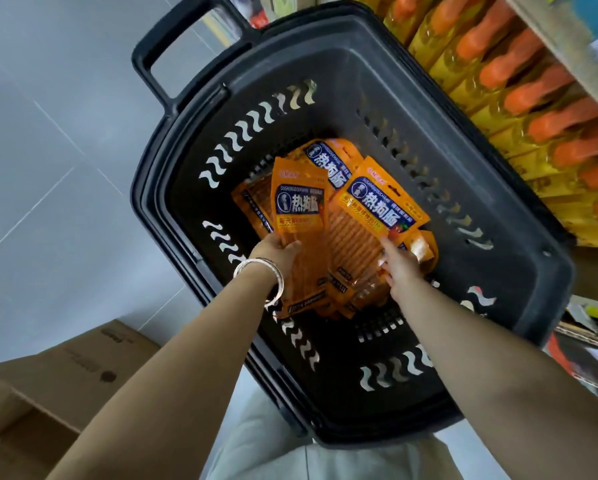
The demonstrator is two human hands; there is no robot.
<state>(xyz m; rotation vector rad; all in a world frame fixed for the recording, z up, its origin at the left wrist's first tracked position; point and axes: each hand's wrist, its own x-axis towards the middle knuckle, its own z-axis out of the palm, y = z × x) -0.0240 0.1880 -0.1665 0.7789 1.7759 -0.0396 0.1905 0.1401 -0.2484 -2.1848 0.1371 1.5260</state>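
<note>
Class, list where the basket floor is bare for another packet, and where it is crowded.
Bare floor lies between the packet pile and the basket's near wall, and beyond the pile toward the handle. The middle is crowded: overlapping packets, left hand and right hand each gripping one.

One head-worn wide-angle view, facing forward and steeply down, close over both forearms; left hand [276,252] and right hand [400,268] mid-frame, orange packets [346,242] just ahead, black basket [325,76] around them.
</note>
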